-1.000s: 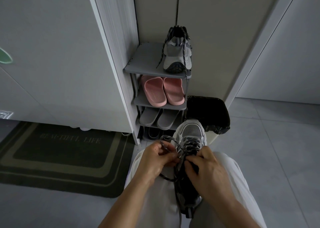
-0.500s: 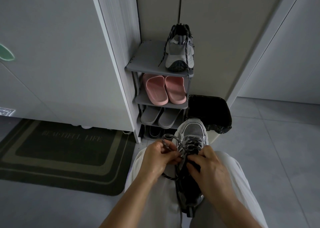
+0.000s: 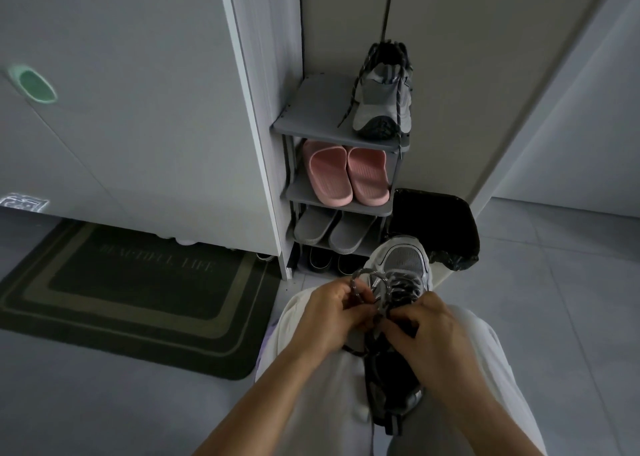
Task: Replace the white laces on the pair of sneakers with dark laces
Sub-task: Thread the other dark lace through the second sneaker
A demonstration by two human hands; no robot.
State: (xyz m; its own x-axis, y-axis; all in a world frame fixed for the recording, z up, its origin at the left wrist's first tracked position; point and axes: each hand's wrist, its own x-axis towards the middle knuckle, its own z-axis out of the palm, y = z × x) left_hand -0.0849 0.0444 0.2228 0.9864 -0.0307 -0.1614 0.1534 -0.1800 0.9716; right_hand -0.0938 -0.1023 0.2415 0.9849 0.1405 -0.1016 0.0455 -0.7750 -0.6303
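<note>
**Both hands on the dark lace of the lap sneaker**

Nearest, white trousers [image 3: 346,403] across the lap. On them, between the thighs, a grey-and-white sneaker [image 3: 403,261], heel end near, toe end far. Laced with a dark speckled lace [image 3: 398,289] in crossed rows over the tongue.

At the upper rows, the left hand [image 3: 332,313], pinching a raised loop of that lace between thumb and curled fingers, just left of the tongue. Close beside it, nearly touching, the right hand [image 3: 436,331], with fingers curled tight on the lace over the sneaker's throat. Below the heel, a loose strand hanging down between the knees.

Beyond the toe, on the grey tiled floor [image 3: 554,282], a bin [image 3: 433,220] lined with a black bag. Just left of the bin, a grey shoe rack [image 3: 311,109] set against the wall.

On the rack, from the lowest level upward:
- dark shoes [image 3: 325,260], partly hidden
- grey slippers [image 3: 332,230]
- pink slippers [image 3: 346,175]
- on the right of the top shelf, the second sneaker [image 3: 384,106], with dark lace hanging loose down its sides and over the shelf edge

Far left, a dark doormat [image 3: 121,289] flat on the floor in front of a pale cabinet door [image 3: 138,109].
</note>
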